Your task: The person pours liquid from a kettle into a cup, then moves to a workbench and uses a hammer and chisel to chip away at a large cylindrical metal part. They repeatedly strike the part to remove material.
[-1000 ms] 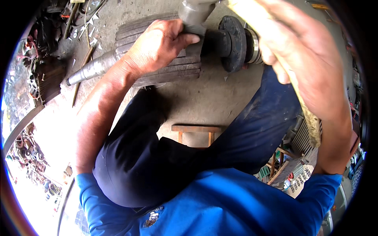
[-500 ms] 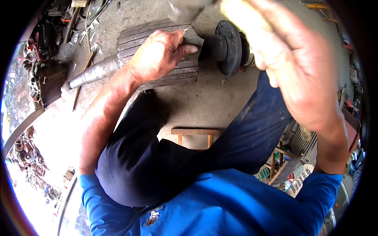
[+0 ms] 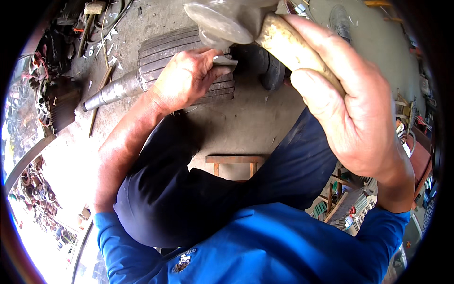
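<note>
A slotted cylindrical metal core (image 3: 163, 47), looking like a motor rotor, lies in front of me, with its shaft (image 3: 111, 93) pointing left. My left hand (image 3: 185, 78) is over the core and pinches a flat grey piece (image 3: 225, 61); what this piece is I cannot make out. My right hand (image 3: 354, 106) is wrapped round the worn yellowish handle of a hammer (image 3: 295, 45). Its large grey head is raised at the top of the view, close to the camera, and covers part of the core. Behind it, a dark round flange (image 3: 273, 75) is partly hidden.
A wooden stool (image 3: 235, 159) stands between my legs. A mallet (image 3: 94, 8) and a wooden stick (image 3: 99, 94) lie on the floor at left, near white scraps. Dark clutter (image 3: 59, 94) is piled farther left. A shoe (image 3: 339, 22) shows at the far right.
The hammer and my right hand have shifted; more of the hammer's head and handle now shows. The grey piece in my left hand has tilted flatter, and the flange is more covered.
</note>
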The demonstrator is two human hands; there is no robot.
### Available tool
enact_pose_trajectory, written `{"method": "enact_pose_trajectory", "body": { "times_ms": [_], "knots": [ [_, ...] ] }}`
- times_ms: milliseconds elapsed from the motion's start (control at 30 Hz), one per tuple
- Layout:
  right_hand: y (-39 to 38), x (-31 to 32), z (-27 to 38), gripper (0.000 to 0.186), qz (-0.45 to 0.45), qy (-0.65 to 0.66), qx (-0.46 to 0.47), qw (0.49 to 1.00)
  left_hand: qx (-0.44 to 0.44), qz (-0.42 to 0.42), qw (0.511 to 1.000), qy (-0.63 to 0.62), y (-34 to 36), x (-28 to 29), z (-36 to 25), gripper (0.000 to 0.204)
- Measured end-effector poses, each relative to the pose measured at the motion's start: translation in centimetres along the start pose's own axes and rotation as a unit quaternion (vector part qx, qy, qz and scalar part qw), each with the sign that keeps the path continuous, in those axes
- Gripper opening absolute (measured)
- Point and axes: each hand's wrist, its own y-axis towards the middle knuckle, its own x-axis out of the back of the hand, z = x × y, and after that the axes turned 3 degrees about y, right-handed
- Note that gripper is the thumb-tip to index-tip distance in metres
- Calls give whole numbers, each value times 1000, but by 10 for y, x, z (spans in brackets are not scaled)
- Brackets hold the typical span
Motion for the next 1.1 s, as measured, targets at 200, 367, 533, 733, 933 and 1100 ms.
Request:
{"method": "enact_pose_trajectory", "body": {
  "times_ms": [200, 367, 533, 733, 933, 1100],
  "knots": [
    [-4, 1, -3, 44, 32, -24, 88, 995, -41, -48, 997, 34, -7, -5, 1, 19],
    [-13, -5, -3, 44, 54, 19, 63, 996, -36, -28, 998, 54, -16, -5, 0, 21],
    [-17, -9, 3, 43, 54, -1, 96, 994, 93, 152, 984, -25, -16, 10, -3, 49],
    [-25, -9, 0, 44, 67, 2, 91, 994, 246, 198, 939, -139, -6, 31, -45, 54],
    [-27, -11, -8, 43, 120, -20, 23, 992, -28, 3, 997, 71, -25, -20, -4, 20],
    [-39, -30, -27, 49, 71, 10, 75, 995, -48, 9, 992, 117, -26, -17, -8, 10]
  ]
}}
